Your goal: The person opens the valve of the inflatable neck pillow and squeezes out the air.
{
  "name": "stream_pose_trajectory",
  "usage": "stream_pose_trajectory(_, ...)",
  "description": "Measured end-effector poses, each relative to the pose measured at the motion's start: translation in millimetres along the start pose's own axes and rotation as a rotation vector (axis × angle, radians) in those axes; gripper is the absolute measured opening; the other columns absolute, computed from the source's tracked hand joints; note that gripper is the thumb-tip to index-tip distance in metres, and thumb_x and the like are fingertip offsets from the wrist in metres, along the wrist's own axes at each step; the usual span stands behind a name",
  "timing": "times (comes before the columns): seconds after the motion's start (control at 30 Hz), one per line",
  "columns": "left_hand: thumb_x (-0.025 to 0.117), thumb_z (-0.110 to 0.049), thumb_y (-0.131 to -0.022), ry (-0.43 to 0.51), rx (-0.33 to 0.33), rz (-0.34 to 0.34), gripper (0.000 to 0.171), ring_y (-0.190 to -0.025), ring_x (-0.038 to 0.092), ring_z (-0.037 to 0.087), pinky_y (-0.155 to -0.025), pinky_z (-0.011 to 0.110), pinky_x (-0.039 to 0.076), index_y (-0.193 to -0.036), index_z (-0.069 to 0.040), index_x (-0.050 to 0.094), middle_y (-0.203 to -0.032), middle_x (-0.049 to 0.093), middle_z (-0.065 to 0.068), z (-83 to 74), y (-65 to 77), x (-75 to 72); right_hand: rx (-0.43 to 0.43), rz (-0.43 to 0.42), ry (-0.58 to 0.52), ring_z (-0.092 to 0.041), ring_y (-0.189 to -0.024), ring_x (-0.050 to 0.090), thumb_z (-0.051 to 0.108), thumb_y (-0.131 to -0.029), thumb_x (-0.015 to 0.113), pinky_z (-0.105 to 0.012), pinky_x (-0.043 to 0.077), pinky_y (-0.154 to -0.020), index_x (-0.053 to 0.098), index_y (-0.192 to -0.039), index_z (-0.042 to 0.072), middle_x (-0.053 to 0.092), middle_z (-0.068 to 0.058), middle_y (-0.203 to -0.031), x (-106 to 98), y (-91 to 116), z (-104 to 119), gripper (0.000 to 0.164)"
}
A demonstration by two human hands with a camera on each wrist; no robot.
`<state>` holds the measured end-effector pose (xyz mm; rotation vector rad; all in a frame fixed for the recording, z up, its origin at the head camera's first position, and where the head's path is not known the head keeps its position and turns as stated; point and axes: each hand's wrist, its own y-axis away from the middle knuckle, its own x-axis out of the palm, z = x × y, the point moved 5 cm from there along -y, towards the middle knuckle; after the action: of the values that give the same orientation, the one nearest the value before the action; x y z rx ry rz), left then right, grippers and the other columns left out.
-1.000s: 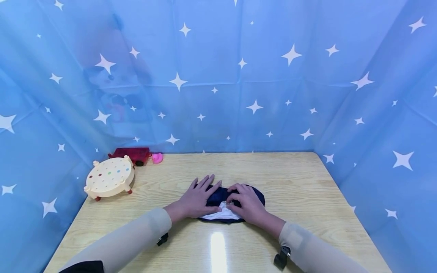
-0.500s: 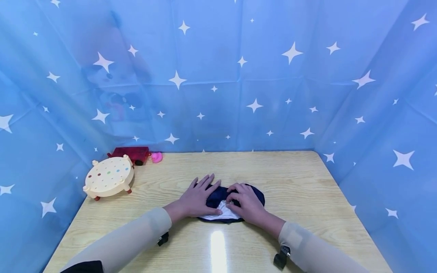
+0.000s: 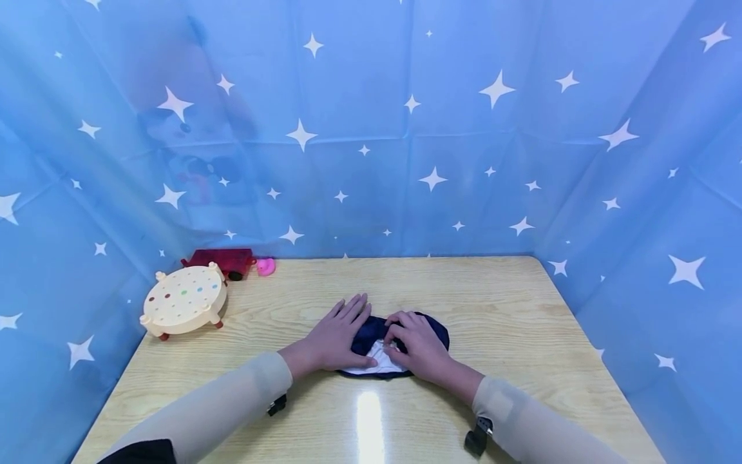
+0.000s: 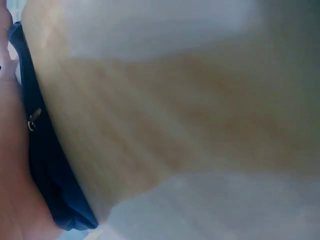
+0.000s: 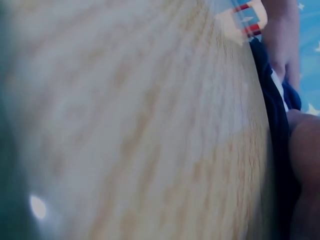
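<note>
A dark navy zip pouch [image 3: 369, 332] lies on the table with a patch of white lining [image 3: 379, 361] showing at its front middle. A small zipper pull [image 4: 34, 120] hangs on its dark side in the left wrist view. My left hand [image 3: 336, 339] rests over the pouch's left end, fingers straight and pointing away, thumb stretched along the white lining. My right hand [image 3: 422, 348] bends over the right half, its thumb and curled fingers pinching the pouch near the edge of the lining. Both hands cover much of the pouch.
On the wooden table's [image 3: 493, 309] far left stands a cream round board with short legs [image 3: 184, 299] and coloured dots. Behind it are a red toy cart [image 3: 223, 261] and a pink rubber duck [image 3: 266, 267]. A blue star-patterned curtain [image 3: 371, 161] surrounds the table.
My left hand's fingers have drawn closer together and swung slightly right over the pouch. The right hand keeps almost the same place and pose.
</note>
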<state>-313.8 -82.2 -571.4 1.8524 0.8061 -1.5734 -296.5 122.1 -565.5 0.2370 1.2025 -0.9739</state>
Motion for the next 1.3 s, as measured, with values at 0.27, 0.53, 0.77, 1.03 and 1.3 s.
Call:
stream_pose_trajectory(0.27, 0.049, -0.098, -0.089, 0.037, -0.059, 0.029, 0.132, -0.171, 0.008, 0.028, -0.135, 0.058, 0.014, -0.176, -0.004, 0.018, -0.185, 0.007, 0.014, -8.4, -6.7, -1.9, 0.023, 0.023, -0.019, -0.024, -0.126, 0.059, 0.027, -0.099, 0.084, -0.058, 0.044, -0.114, 0.073, -0.102, 0.026, 0.066, 0.000, -0.137, -1.1, -0.4, 0.7, 0.011)
stream_pose_trajectory(0.53, 0.049, -0.101, -0.085, -0.016, -0.072, 0.027, 0.138, -0.171, 0.009, 0.028, -0.135, 0.057, 0.015, -0.177, -0.004, 0.015, -0.185, 0.008, 0.015, -12.0, -8.3, -4.3, 0.015, -0.005, -0.093, -0.025, -0.125, 0.060, 0.023, -0.096, 0.087, -0.060, 0.044, -0.113, 0.078, -0.096, 0.024, 0.067, -0.001, -0.136, -8.1, -1.1, -0.9, 0.010)
stream_pose_trajectory(0.77, 0.057, -0.091, -0.092, 0.095, -0.034, 0.030, 0.126, -0.170, 0.012, 0.030, -0.135, 0.057, 0.015, -0.176, -0.005, 0.019, -0.184, 0.013, 0.014, -7.8, -9.9, -4.0, 0.012, 0.027, -0.079, -0.026, -0.128, 0.061, 0.026, -0.097, 0.087, -0.061, 0.045, -0.113, 0.075, -0.105, 0.024, 0.067, -0.001, -0.137, -11.3, -0.4, -2.2, 0.014)
stream_pose_trajectory(1.03, 0.073, -0.056, -0.101, 0.349, -0.081, -0.102, 0.083, -0.161, 0.036, 0.039, -0.129, 0.059, 0.031, -0.165, -0.009, 0.050, -0.174, 0.040, 0.017, 3.0, 0.7, -11.0, 0.092, 0.034, -0.156, -0.030, -0.132, 0.060, 0.026, -0.102, 0.083, -0.059, 0.048, -0.112, 0.071, -0.136, 0.012, 0.066, -0.003, -0.137, -35.2, 3.4, -14.4, 0.039)
stream_pose_trajectory(1.3, 0.074, -0.028, -0.102, 0.522, -0.286, -0.402, 0.032, -0.112, 0.072, 0.026, -0.098, 0.049, 0.059, -0.127, -0.010, 0.077, -0.127, 0.074, 0.007, 17.8, 18.1, -40.6, 0.111, -0.014, -0.112, -0.023, -0.118, 0.067, 0.027, -0.104, 0.081, -0.051, 0.055, -0.103, 0.075, -0.122, 0.012, 0.072, 0.001, -0.120, -47.3, 9.2, -19.1, 0.024)
